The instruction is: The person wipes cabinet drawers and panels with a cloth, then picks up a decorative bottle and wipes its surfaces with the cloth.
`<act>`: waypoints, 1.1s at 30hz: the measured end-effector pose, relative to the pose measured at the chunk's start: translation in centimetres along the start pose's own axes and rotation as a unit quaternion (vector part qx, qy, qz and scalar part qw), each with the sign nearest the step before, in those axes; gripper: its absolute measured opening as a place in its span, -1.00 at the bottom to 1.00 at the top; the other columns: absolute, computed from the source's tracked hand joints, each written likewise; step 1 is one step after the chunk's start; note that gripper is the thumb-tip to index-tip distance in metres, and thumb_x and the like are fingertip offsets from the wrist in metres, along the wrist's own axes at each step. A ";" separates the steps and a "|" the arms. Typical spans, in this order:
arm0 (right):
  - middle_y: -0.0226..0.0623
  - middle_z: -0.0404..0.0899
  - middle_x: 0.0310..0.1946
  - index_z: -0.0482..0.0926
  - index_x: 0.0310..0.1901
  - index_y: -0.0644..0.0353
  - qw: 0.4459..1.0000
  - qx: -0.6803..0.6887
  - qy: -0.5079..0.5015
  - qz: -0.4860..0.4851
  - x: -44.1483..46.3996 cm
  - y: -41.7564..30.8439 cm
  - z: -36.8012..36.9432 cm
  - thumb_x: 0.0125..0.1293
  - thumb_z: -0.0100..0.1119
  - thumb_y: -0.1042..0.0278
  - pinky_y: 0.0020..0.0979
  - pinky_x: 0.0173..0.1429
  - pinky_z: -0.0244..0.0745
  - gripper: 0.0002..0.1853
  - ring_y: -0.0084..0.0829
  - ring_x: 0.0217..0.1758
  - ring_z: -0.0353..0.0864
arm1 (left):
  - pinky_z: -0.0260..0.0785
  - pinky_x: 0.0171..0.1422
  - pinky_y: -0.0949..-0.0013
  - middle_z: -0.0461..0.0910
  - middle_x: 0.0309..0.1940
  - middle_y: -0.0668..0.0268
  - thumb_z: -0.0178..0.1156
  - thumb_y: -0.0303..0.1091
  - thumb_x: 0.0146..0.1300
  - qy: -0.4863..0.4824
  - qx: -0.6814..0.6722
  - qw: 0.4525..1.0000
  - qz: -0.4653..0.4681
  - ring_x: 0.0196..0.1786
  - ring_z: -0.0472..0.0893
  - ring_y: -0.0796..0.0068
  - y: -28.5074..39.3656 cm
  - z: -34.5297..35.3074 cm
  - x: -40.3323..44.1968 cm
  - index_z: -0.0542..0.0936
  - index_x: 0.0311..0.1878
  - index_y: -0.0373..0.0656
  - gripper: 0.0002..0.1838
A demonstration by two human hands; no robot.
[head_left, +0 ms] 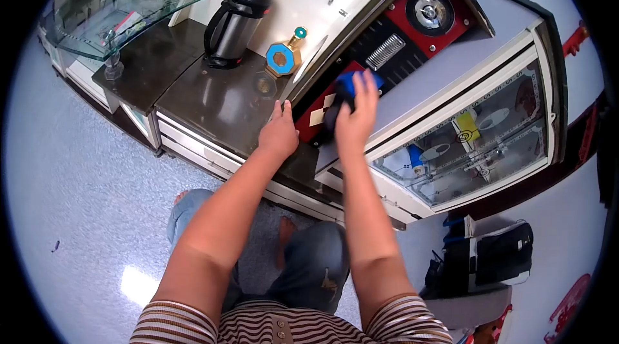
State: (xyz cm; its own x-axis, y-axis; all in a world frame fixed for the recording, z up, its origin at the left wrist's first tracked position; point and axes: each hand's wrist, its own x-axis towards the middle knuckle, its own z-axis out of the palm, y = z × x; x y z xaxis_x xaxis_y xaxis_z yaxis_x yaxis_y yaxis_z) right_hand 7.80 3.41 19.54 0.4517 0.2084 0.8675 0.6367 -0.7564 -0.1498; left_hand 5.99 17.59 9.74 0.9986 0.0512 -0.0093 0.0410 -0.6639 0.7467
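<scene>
Where the left hand [279, 131] reaches: grip spread, fingers outstretched beside the red-and-black panel [393, 63]; whether it touches, I can't tell.
Right hand [356, 118]: grip closed round a blue-and-black cloth [347, 88], a bit blurred, over that panel.
Worktop [213, 99]: dark brown, glossy, left of both hands.
Gold-and-blue ornament [281, 58]: standing on it, near the panel.
Flask [240, 31]: silver, black-handled, upright near the ornament.
Glass shelf [169, 10]: over at the far left.

A home room, glass-fronted cabinet [547, 89], household flask [240, 27], low drawer unit [206, 102], bare foot [285, 233] indoors
</scene>
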 end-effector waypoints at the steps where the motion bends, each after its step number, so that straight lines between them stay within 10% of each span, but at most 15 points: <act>1: -0.08 0.38 0.47 0.54 0.32 0.14 0.998 -0.028 0.026 -0.057 3.2 -0.9 -1.2 0.02 0.15 0.78 -0.15 0.57 0.26 -0.27 0.02 0.52 0.35 | 0.47 0.39 0.08 -0.03 0.68 0.08 0.28 -0.20 0.37 0.024 -0.006 1.000 0.020 0.41 0.50 -0.04 -0.1 0.2 0.1 0.00 0.66 -0.11 -0.09; 8: -0.44 0.52 0.37 0.64 0.22 -0.17 0.907 -0.239 0.126 -0.323 23.6 -5.4 -6.8 0.11 0.21 0.66 -0.19 0.25 0.57 -0.37 -0.15 0.23 0.60 | 0.45 0.39 0.08 0.08 0.63 0.00 0.33 -0.24 0.32 0.035 -0.015 0.999 0.038 0.39 0.51 -0.03 -0.3 0.3 0.0 0.09 0.61 -0.25 -0.10; 11: -0.18 0.56 0.31 0.64 0.13 0.12 0.925 -0.236 0.089 -0.284 24.1 -5.7 -6.4 0.20 0.07 0.70 -0.16 0.31 0.50 -0.53 -0.03 0.27 0.57 | 0.47 0.34 0.06 0.29 0.52 -0.03 0.31 -0.27 0.33 0.076 -0.010 0.995 0.063 0.32 0.57 -0.04 -0.5 0.1 0.0 0.14 0.59 -0.21 -0.16; 13: -0.55 0.54 0.29 0.66 0.13 -0.17 0.927 -0.271 0.065 -0.251 22.4 -3.7 -4.4 0.00 0.32 0.61 -0.17 0.03 0.68 -0.40 -0.17 0.00 0.64 | 0.49 0.28 0.02 0.51 0.33 -0.06 0.26 -0.28 0.35 0.056 -0.044 0.997 0.019 0.23 0.61 -0.06 0.4 -2.1 -0.2 0.20 0.55 -0.16 -0.25; 18: -0.58 0.55 0.26 0.66 -0.04 -0.10 0.947 -0.234 -0.062 -0.209 9.6 -3.0 1.2 0.11 0.25 0.52 -0.24 -0.30 0.70 -0.63 -0.24 -0.15 0.63 | 0.54 0.16 -0.03 0.63 0.13 -0.03 0.17 -0.35 0.34 0.156 -0.090 0.983 -0.039 0.08 0.68 -0.05 0.2 -3.8 0.5 0.26 0.52 -0.19 -0.31; 23: -0.65 0.59 0.21 0.71 -0.04 -0.09 0.943 -0.177 -0.225 -0.172 -3.5 -1.2 7.3 0.29 0.16 0.43 -0.23 -0.26 0.70 -0.74 -0.26 -0.15 0.64 | 0.47 0.30 0.00 0.58 0.24 -0.04 0.14 -0.34 0.36 0.226 -0.152 0.962 -0.014 0.22 0.61 -0.08 -0.9 -3.9 0.9 0.25 0.54 -0.15 -0.32; 28: 0.11 0.61 -0.15 0.48 0.27 -0.04 0.924 -0.068 -0.368 0.077 -8.0 -1.9 10.2 0.36 0.18 0.27 0.06 -0.09 0.64 -0.57 0.15 -0.24 0.69 | 0.44 0.35 0.00 0.55 0.29 -0.01 0.13 -0.35 0.38 0.206 -0.154 0.966 -0.009 0.27 0.58 -0.06 -1.2 -4.3 0.3 0.26 0.54 -0.12 -0.34; 33: -0.31 0.62 0.19 0.64 0.04 0.01 0.946 -0.056 -0.314 -0.053 -5.0 -2.6 6.6 0.08 0.26 0.53 -0.09 0.09 0.64 -0.57 -0.12 0.07 0.68 | 0.44 0.37 0.02 0.52 0.33 0.01 0.11 -0.36 0.40 0.194 -0.153 0.969 -0.011 0.30 0.57 -0.06 -1.7 -4.9 0.6 0.28 0.52 -0.12 -0.37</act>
State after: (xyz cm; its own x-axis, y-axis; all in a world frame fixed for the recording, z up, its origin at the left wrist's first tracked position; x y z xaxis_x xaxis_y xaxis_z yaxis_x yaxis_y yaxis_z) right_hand 7.98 8.44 12.44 0.6932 0.5881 0.4167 0.6453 -0.7639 0.0046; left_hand 6.35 22.42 11.75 0.9078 0.3791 0.1794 -0.0089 -0.4103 0.9119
